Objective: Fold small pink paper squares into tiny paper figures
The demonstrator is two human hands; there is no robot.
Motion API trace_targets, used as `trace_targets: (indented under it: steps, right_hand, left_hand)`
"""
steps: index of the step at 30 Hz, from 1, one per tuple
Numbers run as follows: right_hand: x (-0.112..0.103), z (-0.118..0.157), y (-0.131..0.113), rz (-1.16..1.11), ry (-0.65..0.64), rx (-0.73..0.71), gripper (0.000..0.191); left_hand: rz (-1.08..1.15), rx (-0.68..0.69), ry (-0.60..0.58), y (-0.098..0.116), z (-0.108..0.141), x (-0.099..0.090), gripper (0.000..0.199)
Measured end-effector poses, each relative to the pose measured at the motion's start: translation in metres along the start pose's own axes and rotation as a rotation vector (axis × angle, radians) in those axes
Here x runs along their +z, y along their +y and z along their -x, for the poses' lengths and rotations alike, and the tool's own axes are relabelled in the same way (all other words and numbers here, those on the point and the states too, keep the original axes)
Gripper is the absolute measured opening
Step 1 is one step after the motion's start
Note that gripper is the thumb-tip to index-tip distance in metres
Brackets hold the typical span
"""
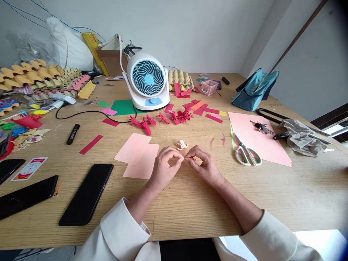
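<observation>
You are holding both hands close together at the centre of the frame: your left hand (pixel 166 165) is pinching with thumb and forefinger together, and your right hand (pixel 203 165) is doing the same, both clamping on one small pink paper piece (pixel 186 158) that your fingertips are mostly hiding. One pale folded paper shape (pixel 182 145) is sitting just above them. Two pale pink sheets (pixel 133 146) are lying left of centre, overlapping, and one larger pink sheet (pixel 268 146) is lying at the right, bearing one bunch of keys (pixel 262 127). One pair of scissors (pixel 247 154) is resting partly on its edge. Three black phones (pixel 86 194) are lying at the lower left, below one marker (pixel 73 134).

The pink sheets are showing smooth, flat faces and straight edges, while the folded shape is looking crumpled and pointed. Red paper shapes (pixel 163 117), spiky and creased, are stretching in a row below the glossy white fan (pixel 149 79) at upper centre. The scissors are showing metal blades and rounded white handles. The table (pixel 185 206) is displaying straight wood grain.
</observation>
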State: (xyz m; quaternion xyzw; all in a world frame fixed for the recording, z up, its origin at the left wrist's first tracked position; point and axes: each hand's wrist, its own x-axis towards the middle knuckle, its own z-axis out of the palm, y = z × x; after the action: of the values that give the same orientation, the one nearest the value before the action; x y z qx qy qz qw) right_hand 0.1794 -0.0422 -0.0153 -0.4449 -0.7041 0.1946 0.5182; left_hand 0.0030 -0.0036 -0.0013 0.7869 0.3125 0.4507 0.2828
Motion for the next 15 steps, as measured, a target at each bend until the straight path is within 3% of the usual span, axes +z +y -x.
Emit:
trace_targets:
  steps: [15]
  right_hand:
    - [-0.012,-0.004,0.007,0.036,0.033,0.025,0.014]
  left_hand:
    - [-0.057,0.041,0.082,-0.002,-0.003,-0.006,0.011]
